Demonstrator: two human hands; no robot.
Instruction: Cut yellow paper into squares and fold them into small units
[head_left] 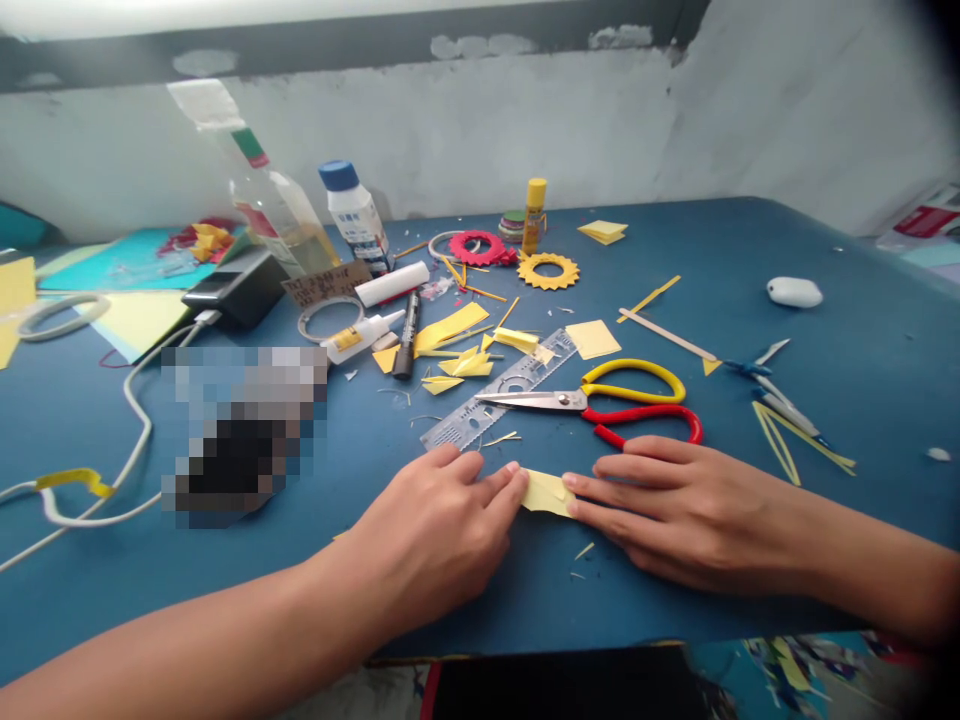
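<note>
Left hand point(442, 520), right hand point(679, 500), yellow paper point(545, 494) between their fingertips

With the folded paper point(546, 494) taken as the clock's centre, the left hand point(442, 515) is placed at 9 o'clock and the right hand point(694, 510) at 3. At 11, the ruler point(469, 415) is crossed by the blades of the scissors point(561, 401), whose handles are set towards 1. The glue stick point(534, 222) is stood at 12, near the wall point(600, 130), with the toothed ring point(526, 273) laid before it. Between 10 and 11, the marker point(407, 340) is placed just right of the glue bottle point(356, 340). At 10, the charger point(238, 288) is set farther left.
</note>
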